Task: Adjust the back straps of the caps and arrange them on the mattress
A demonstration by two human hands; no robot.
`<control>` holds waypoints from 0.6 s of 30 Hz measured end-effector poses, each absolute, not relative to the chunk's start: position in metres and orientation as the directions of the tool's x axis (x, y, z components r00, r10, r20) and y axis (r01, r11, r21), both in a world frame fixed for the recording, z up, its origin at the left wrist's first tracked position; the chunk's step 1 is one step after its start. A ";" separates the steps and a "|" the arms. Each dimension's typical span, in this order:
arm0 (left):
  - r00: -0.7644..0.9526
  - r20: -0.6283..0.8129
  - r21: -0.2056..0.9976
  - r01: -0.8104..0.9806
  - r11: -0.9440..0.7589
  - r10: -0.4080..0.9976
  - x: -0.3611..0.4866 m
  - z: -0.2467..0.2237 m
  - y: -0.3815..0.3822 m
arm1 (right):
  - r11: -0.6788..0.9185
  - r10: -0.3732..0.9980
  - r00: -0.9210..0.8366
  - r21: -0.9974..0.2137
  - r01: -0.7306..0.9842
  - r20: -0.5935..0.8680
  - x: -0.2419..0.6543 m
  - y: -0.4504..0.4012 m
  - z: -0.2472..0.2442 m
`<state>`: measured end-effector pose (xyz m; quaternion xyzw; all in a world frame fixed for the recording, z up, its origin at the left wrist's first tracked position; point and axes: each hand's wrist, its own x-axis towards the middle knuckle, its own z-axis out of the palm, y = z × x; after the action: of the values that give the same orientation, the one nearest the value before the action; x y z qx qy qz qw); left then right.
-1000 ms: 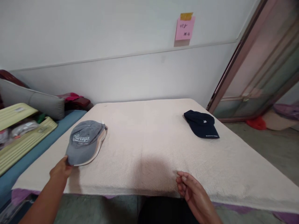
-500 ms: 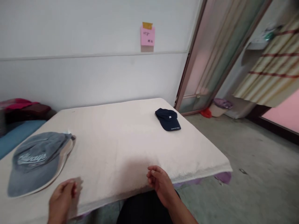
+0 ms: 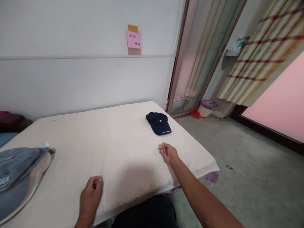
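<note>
A navy baseball cap [image 3: 158, 123] with a small white emblem lies on the cream-covered table [image 3: 114, 133], toward its right side. My right hand [image 3: 168, 152] is held above the cover just in front of its brim, not touching it; the loosely bent fingers hold nothing. A grey-blue cap [image 3: 16, 177] with white lettering and a pale brim edge sits at the left, cut off by the picture's edge. Near the front edge is my left hand [image 3: 91, 191], its fingers curled in with nothing seen in them, between the two caps.
Behind the table stands a white wall with a pink note [image 3: 134, 39] taped to it. A sliding glass door [image 3: 194, 57], a lined waste bin [image 3: 207, 108] and a striped curtain [image 3: 263, 53] are at the right. Dark red and blue items [image 3: 10, 122] lie at the far left.
My right hand has reached forward toward the navy cap. The left hand has shifted right, away from the grey-blue cap. My view has turned to the right.
</note>
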<state>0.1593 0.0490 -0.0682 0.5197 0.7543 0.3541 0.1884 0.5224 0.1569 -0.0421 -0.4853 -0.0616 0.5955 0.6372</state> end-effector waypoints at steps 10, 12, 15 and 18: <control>-0.376 0.126 0.742 0.650 0.164 0.918 0.163 -0.069 0.050 | -0.099 0.712 0.399 -0.645 -0.758 -0.578 0.559 0.247 -0.042; -0.383 0.132 0.780 0.609 0.143 0.914 0.165 -0.067 0.049 | -0.108 0.724 0.369 -0.625 -0.773 -0.582 0.559 0.250 -0.041; -0.402 0.142 0.815 0.567 0.124 0.905 0.169 -0.065 0.048 | -0.122 0.755 0.318 -0.599 -0.791 -0.574 0.555 0.249 -0.036; -0.429 0.139 0.838 0.531 0.125 0.892 0.171 -0.063 0.048 | -0.116 0.817 0.249 -0.572 -0.812 -0.520 0.542 0.235 -0.026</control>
<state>0.1712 0.0477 -0.0626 0.4934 0.7213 0.4408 0.2050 0.5416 0.2348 -0.0262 -0.4273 -0.0028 0.6126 0.6650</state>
